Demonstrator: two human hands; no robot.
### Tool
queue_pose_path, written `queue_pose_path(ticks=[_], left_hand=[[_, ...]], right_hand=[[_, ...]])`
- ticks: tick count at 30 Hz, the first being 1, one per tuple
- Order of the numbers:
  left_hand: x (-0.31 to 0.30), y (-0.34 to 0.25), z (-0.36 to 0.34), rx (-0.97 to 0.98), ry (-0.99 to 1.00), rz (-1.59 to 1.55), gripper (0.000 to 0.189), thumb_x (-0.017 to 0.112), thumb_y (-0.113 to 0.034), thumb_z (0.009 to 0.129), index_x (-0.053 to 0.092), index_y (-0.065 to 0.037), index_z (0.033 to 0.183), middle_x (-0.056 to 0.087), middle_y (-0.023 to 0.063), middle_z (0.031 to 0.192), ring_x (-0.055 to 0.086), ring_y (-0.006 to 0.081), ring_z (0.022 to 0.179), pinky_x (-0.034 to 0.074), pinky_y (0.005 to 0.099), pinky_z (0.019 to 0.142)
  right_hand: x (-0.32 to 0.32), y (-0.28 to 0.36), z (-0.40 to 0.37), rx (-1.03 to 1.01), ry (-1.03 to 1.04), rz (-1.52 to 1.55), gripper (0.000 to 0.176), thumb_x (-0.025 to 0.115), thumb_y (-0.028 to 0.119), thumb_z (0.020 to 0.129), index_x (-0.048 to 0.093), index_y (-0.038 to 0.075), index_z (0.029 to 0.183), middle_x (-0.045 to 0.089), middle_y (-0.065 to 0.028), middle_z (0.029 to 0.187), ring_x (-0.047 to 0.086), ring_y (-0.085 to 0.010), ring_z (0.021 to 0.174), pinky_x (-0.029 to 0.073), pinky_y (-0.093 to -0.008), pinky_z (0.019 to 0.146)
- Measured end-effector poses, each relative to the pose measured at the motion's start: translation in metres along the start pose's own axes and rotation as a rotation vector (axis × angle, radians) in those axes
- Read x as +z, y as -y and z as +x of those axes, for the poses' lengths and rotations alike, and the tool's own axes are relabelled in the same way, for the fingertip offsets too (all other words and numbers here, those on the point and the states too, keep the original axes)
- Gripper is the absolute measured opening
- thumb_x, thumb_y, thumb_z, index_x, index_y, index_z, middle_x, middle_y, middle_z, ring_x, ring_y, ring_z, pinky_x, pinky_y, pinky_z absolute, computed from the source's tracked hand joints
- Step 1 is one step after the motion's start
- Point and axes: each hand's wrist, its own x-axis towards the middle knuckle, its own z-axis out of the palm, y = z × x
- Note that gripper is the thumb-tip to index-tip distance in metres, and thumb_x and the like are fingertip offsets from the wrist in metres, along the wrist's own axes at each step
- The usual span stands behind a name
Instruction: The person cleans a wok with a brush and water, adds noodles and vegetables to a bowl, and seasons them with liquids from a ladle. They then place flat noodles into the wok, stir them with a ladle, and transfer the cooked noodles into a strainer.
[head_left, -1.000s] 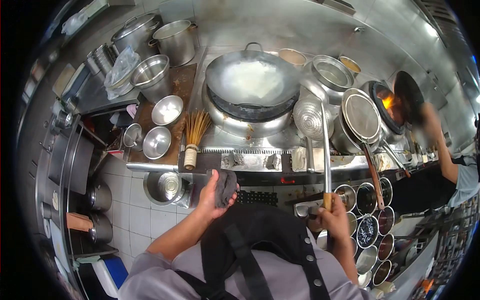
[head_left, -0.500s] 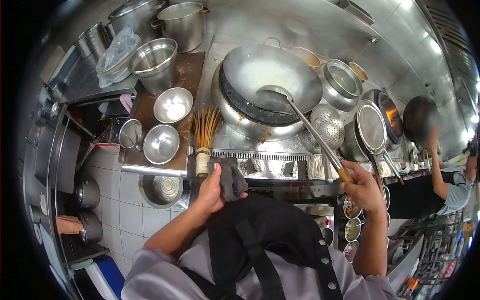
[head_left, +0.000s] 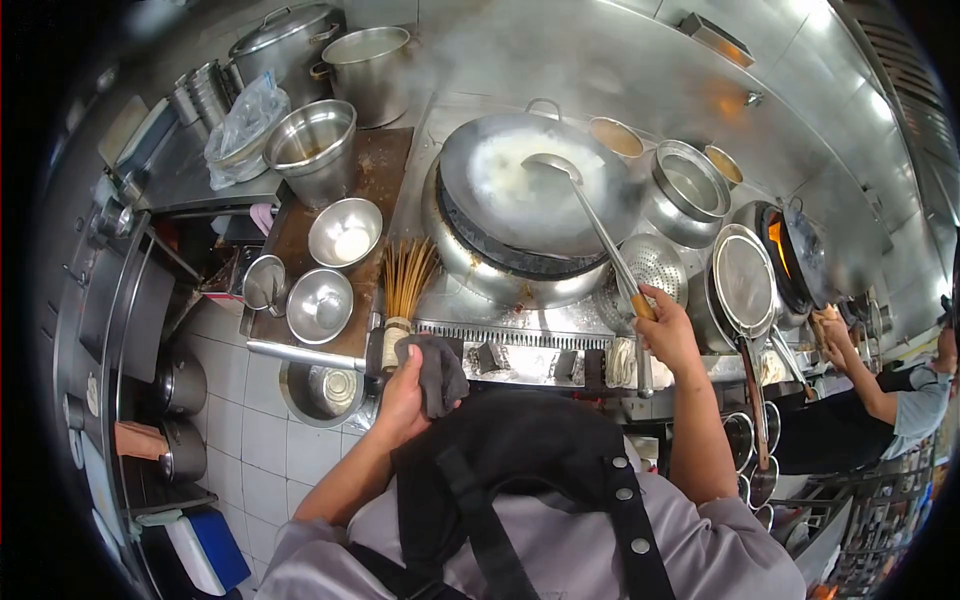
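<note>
In my right hand (head_left: 668, 332) is the wooden end of a long-handled wok ladle (head_left: 604, 238), fingers wrapped round it. The ladle's bowl lies over whitish, steaming contents in a large wok (head_left: 468, 195), which sits on a round burner. My left hand (head_left: 404, 402) is closed on a folded dark grey cloth (head_left: 441, 374), low in front of the stove edge. Just beyond that hand stands a bamboo wok brush (head_left: 405, 280) with a bound pale grip. A perforated strainer (head_left: 655, 268) rests right of the wok, close to the ladle's shaft.
Steel bowls (head_left: 346, 234) and a deep pot (head_left: 313, 150) stand on the left counter. A round mesh sieve (head_left: 744, 275) sits on a pot at right. Farther right, a co-worker (head_left: 868, 395) stands at another wok (head_left: 805, 250) with flame showing beneath.
My right hand has moved left, and the ladle's bowl has shifted toward the wok's far side. The wok appears lying flatter. At right, the co-worker's hand and wok have lowered.
</note>
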Motion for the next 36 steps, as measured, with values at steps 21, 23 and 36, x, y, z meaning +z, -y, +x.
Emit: queue_pose_path(ticks=[21,23,36], left_hand=[[0.070,0.074,0.008,-0.084,-0.219,0.035,0.064,0.044,-0.063,0.099,0.056,-0.004,0.121,0.067,0.0132,0.100,0.069,0.0255,0.075,0.053,0.0325,0.053],[0.079,0.073,0.011,-0.118,-0.194,0.070,0.065,0.044,-0.064,0.098,0.057,-0.004,0.121,0.067,0.0140,0.101,0.068,0.0268,0.075,0.052,0.0307,0.051],[0.098,0.062,0.033,-0.133,-0.065,0.190,0.064,0.046,-0.060,0.099,0.059,-0.001,0.118,0.069,0.0151,0.098,0.070,0.0277,0.072,0.052,0.0304,0.050]], right_hand=[[-0.040,-0.068,-0.066,0.033,0.117,0.547,0.052,0.057,-0.004,0.089,0.040,0.003,0.138,0.053,-0.0026,0.079,0.052,-0.0090,0.058,0.045,-0.0247,0.050],[-0.036,-0.090,-0.087,0.060,0.131,0.621,0.049,0.057,-0.004,0.089,0.042,0.003,0.135,0.053,-0.0017,0.078,0.052,-0.0089,0.058,0.044,-0.0248,0.050],[-0.034,-0.106,-0.104,0.221,0.241,0.669,0.040,0.063,0.000,0.088,0.050,0.005,0.126,0.056,-0.0005,0.079,0.052,-0.0077,0.061,0.042,-0.0217,0.049]])
